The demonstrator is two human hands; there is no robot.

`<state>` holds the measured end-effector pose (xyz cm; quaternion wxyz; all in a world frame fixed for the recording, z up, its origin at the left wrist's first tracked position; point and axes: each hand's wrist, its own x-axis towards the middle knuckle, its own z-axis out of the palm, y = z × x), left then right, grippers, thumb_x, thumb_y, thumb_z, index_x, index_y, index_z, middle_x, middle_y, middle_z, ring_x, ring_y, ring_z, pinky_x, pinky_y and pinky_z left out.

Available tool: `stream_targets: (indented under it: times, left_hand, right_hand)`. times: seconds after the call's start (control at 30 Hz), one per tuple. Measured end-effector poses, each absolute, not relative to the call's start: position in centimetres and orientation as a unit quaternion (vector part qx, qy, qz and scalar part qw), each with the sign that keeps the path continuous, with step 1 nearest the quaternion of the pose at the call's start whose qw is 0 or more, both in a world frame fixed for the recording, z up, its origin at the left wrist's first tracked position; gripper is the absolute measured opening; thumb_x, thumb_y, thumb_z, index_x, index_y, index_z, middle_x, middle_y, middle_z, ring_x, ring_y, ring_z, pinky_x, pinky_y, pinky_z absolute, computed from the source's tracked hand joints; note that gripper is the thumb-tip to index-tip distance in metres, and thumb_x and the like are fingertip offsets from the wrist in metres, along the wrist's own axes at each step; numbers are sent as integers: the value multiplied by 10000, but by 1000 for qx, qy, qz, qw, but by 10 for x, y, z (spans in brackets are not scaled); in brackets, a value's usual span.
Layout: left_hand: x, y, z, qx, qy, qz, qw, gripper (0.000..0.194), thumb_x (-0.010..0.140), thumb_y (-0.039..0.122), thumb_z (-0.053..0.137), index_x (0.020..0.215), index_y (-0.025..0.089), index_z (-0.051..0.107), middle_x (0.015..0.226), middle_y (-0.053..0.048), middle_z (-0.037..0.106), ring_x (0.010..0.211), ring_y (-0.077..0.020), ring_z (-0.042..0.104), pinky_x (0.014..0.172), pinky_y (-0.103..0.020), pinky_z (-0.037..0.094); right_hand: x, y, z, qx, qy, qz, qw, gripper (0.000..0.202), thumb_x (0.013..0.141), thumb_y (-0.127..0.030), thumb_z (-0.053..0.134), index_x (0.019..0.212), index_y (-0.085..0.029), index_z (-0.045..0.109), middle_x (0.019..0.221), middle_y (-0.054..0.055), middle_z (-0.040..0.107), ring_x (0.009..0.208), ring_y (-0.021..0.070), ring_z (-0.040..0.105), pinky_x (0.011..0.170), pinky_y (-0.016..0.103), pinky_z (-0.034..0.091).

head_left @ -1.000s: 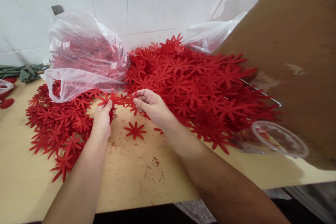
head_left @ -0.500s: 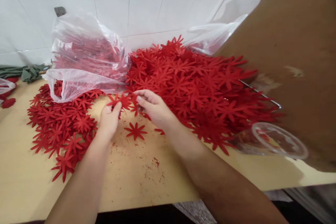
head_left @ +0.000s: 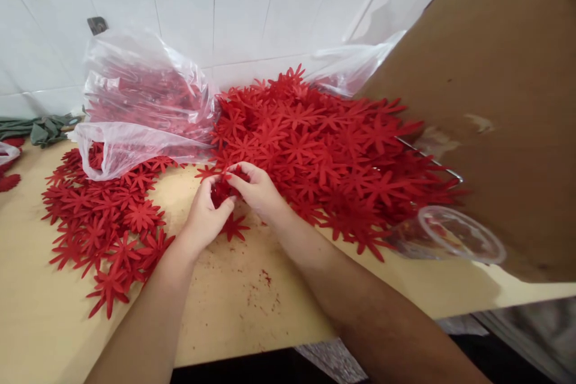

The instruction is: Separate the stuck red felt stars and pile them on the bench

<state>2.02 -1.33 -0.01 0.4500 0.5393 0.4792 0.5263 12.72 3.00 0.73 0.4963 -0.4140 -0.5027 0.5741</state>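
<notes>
My left hand (head_left: 207, 216) is curled around a red petal piece (head_left: 221, 191), its thumb pointing toward the right. Fingertips of my right hand (head_left: 254, 189) pinch the upper edge of that same piece, so both hands nearly touch. Fingers partly hide the piece. Just below them a single red flower shape (head_left: 234, 228) lies on the table (head_left: 225, 312). Behind and right of my hands rises a large heap of red flower shapes (head_left: 310, 138). A smaller pile of red flowers (head_left: 108, 216) spreads to the left.
A clear plastic bag (head_left: 144, 96) of red pieces stands against the tiled wall. At right, a clear plastic cup (head_left: 432, 234) lies on its side beside a large brown board (head_left: 508, 114). Green fabric pieces (head_left: 47, 129) lie at far left. Red scraps dot the table.
My left hand has moved right, closer to my right hand. Both hands now meet at the red piece, which was held out in my left hand before. The view has shifted slightly.
</notes>
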Motion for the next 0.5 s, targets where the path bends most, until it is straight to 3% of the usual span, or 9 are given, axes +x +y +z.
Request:
stream_targets:
  times: [0.17,0.3,0.4,0.5]
  left_hand:
    - [12,-11,11,459,475,540,522,291,755,227,464,1039,167,499,1021,-57,584,986,-160,540,923,-322,396]
    - [11,-5,8,395,523,539,528,320,703,70,413,991,153,527,910,-46,640,897,-141,580,878,-318,424]
    - [16,-4,4,368,539,521,550,406,646,-16,444,1015,139,513,837,-45,665,778,-131,608,787,-301,461]
    - [19,-4,2,369,510,517,581,397,665,-13,503,1038,124,518,735,-25,664,667,-111,611,740,-278,468]
  right_hand:
    - [132,31,11,-425,-453,598,506,291,541,-370,688,663,-189,495,536,-74,503,448,53,422,446,199,329]
    - [149,34,28,-425,-444,587,527,321,506,-363,713,663,-201,485,567,-69,521,463,59,448,478,216,407]
    - [175,49,50,-457,-462,516,558,286,530,-322,696,672,-206,477,557,-74,487,452,63,446,487,238,437]
    - [212,72,75,-522,-533,340,573,168,659,-312,589,754,-198,510,586,-48,492,472,88,489,521,283,463]
